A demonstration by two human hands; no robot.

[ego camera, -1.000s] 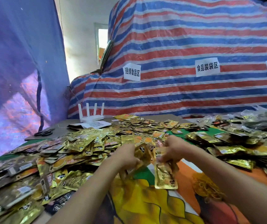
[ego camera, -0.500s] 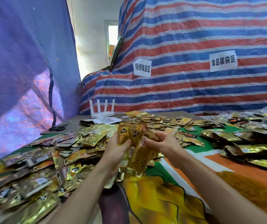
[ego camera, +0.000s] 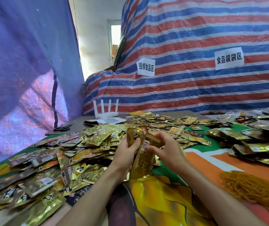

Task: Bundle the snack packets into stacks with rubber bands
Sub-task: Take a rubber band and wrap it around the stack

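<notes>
The left hand (ego camera: pixel 127 154) grips a small stack of gold snack packets (ego camera: pixel 142 163) from its left side. The thumb lies on the front of the first packet, over a black label, and the other fingers are curled behind the stack. The right hand (ego camera: pixel 168 150) holds the same stack from the other side. Its thumb and forefinger pinch a packet close to a white barcode label, and the remaining fingers are curled over the upper right corner. The stack stands nearly upright between the two hands, with uneven top edges. Whether its lower edge touches the printed cloth (ego camera: pixel 163 201) I cannot tell.

Just left of the left hand, and beyond it, lies a wide heap of loose packets (ego camera: pixel 75 154), gold and brown, overlapping in no order. Right of the right hand and nearer to the person, a pile of orange-yellow rubber bands (ego camera: pixel 247 186) rests on the cloth, apart from both hands. Farther right of that hand lies another group of packets (ego camera: pixel 252 149).

Beyond the hands stands a white router (ego camera: pixel 106 111) with four antennas. A sheet with a QR code (ego camera: pixel 111 120) lies just in front of it, and black scissors (ego camera: pixel 63 128) lie to its left. Behind everything hangs a striped tarp (ego camera: pixel 195 88) in red, blue and white, carrying two white paper signs (ego camera: pixel 146 66). A blue tarp (ego camera: pixel 16 62) closes the side far left of the left hand.
</notes>
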